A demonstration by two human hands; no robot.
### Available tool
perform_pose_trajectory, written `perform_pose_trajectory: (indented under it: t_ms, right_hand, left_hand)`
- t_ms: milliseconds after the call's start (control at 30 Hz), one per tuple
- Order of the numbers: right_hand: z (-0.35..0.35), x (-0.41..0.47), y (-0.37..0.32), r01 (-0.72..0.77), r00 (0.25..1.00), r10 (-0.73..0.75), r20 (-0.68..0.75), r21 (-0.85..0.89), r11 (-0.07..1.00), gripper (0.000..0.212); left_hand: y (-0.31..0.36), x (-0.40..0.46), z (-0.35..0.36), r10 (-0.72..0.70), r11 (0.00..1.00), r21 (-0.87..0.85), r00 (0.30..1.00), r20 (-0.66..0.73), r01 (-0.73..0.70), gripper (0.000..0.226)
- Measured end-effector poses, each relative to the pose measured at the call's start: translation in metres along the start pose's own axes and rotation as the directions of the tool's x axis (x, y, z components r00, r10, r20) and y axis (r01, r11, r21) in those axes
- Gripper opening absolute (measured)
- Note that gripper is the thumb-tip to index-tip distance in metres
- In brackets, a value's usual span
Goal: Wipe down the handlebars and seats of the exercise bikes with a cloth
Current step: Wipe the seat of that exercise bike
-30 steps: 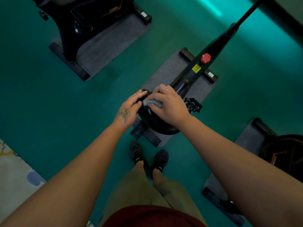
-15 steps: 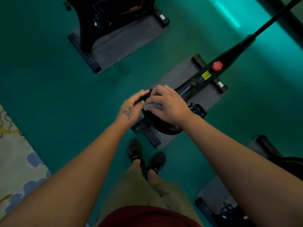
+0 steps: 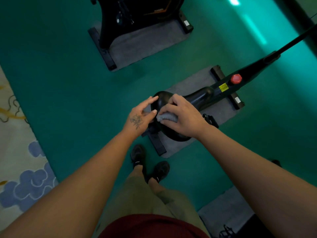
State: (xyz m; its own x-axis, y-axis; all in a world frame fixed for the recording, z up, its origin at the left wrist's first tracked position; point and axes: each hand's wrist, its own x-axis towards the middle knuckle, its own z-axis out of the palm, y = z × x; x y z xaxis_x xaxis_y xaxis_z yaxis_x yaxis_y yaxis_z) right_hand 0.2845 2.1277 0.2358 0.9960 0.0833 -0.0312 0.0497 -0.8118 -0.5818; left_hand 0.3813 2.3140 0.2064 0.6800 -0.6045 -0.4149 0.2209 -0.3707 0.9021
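Seen from the head camera, a person stood over a black exercise bike (image 3: pixel 221 91) on a green floor (image 3: pixel 60 83), both bare arms reaching down to its seat (image 3: pixel 164 100). The right hand (image 3: pixel 181 115) lay on top of the seat with its fingers curled over a bunched grey cloth (image 3: pixel 167 116), gripping it and pressing it against the seat's upper surface. The left hand (image 3: pixel 142 115), marked with a small flower tattoo on its back, rested against the seat's left edge, its fingers nearly straight and relaxed, the thumb touching the cloth's near end; it held nothing. The two hands sat just beside each other, almost touching over the saddle.

The bike stood on a grey mat (image 3: pixel 188 83), its frame running up and to the right past a yellow label (image 3: pixel 223 87) and a red knob (image 3: pixel 236 79). A black pedal (image 3: pixel 210 120) showed just right of the right wrist. A second black bike (image 3: pixel 140 16) stood on its own grey mat at the top of the view, well apart from the first. The person's black shoes (image 3: pixel 149 162) were planted near the mat's front corner, below tan shorts (image 3: pixel 145 198) and a dark red shirt (image 3: pixel 151 226). A pale rug (image 3: pixel 18 177) with blue cloud shapes lay along the left edge.
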Motion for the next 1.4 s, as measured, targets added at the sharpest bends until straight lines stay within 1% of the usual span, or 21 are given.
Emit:
perform_pose_trajectory:
  t_ms: [133, 267, 367, 500, 633, 767, 933, 967, 1033, 1100, 1167, 1233, 1300, 1367, 1400]
  right_hand:
    - [0.005, 0.015, -0.006, 0.025, 1.000, -0.026, -0.018, -0.033, 0.999, 0.025]
    - [0.001, -0.002, 0.000, 0.070, 0.997, -0.068, 0.027, -0.075, 0.995, 0.018]
    - [-0.001, -0.025, 0.006, 0.095, 0.994, -0.091, 0.058, -0.077, 0.992, 0.017]
    - [0.002, -0.050, 0.011, 0.064, 0.997, -0.061, 0.040, -0.059, 0.996, 0.018]
    - [0.008, -0.033, 0.003, 0.071, 0.997, -0.073, -0.015, -0.089, 0.993, 0.015]
    - [0.015, -0.014, -0.003, 0.032, 0.996, -0.039, -0.075, -0.097, 0.995, 0.019]
    - [0.023, -0.046, 0.001, -0.040, 0.989, 0.031, -0.143, -0.055, 0.998, 0.018]
    - [0.026, -0.057, 0.003, -0.069, 0.985, 0.062, -0.158, -0.039, 0.997, 0.018]
    - [0.035, -0.080, 0.006, -0.129, 0.973, 0.129, -0.191, 0.008, 0.992, 0.021]
    - [0.047, -0.102, 0.003, -0.230, 0.941, 0.254, -0.223, 0.130, 0.964, 0.022]
    - [0.057, -0.111, -0.004, -0.352, 0.864, 0.439, -0.248, 0.327, 0.877, 0.021]
    - [0.062, -0.105, -0.013, -0.419, 0.770, 0.575, -0.277, 0.460, 0.783, 0.019]
    - [0.059, -0.091, -0.018, -0.438, 0.670, 0.672, -0.317, 0.562, 0.702, 0.017]
    - [0.052, -0.078, -0.016, -0.453, 0.564, 0.753, -0.339, 0.636, 0.626, 0.017]
    - [0.050, -0.074, -0.013, -0.467, 0.533, 0.775, -0.339, 0.647, 0.603, 0.016]
  left_hand:
    - [0.000, -0.004, -0.003, -0.019, 1.000, -0.023, 1.000, 0.002, 0.019, 0.064]
    - [-0.005, -0.006, -0.001, -0.015, 0.999, -0.045, 1.000, -0.009, 0.014, 0.055]
    - [-0.009, -0.006, 0.002, -0.008, 0.998, -0.060, 1.000, -0.027, 0.006, 0.052]
    - [-0.011, -0.007, 0.004, 0.007, 0.999, -0.051, 0.999, -0.048, -0.010, 0.051]
    - [-0.010, -0.008, 0.007, -0.002, 1.000, -0.027, 0.998, -0.064, 0.001, 0.051]
    - [-0.001, -0.012, 0.010, 0.000, 0.999, 0.033, 0.996, -0.088, 0.003, 0.052]
    - [-0.001, -0.012, 0.012, 0.028, 0.993, 0.116, 0.995, -0.098, -0.016, 0.052]
    - [-0.002, -0.012, 0.012, 0.034, 0.989, 0.147, 0.994, -0.104, -0.018, 0.053]
    - [-0.002, -0.012, 0.013, 0.078, 0.956, 0.292, 0.989, -0.130, -0.037, 0.052]
    - [-0.001, -0.014, 0.015, 0.195, 0.877, 0.469, 0.970, -0.145, -0.106, 0.048]
    - [0.003, -0.016, 0.019, 0.293, 0.791, 0.585, 0.950, -0.104, -0.180, 0.044]
    - [0.008, -0.017, 0.025, 0.326, 0.736, 0.637, 0.945, -0.036, -0.230, 0.041]
    - [0.012, -0.016, 0.028, 0.348, 0.685, 0.673, 0.937, 0.034, -0.279, 0.041]
    - [0.014, -0.012, 0.028, 0.382, 0.619, 0.707, 0.918, 0.110, -0.342, 0.041]
    - [0.015, -0.009, 0.028, 0.401, 0.572, 0.726, 0.902, 0.158, -0.382, 0.041]
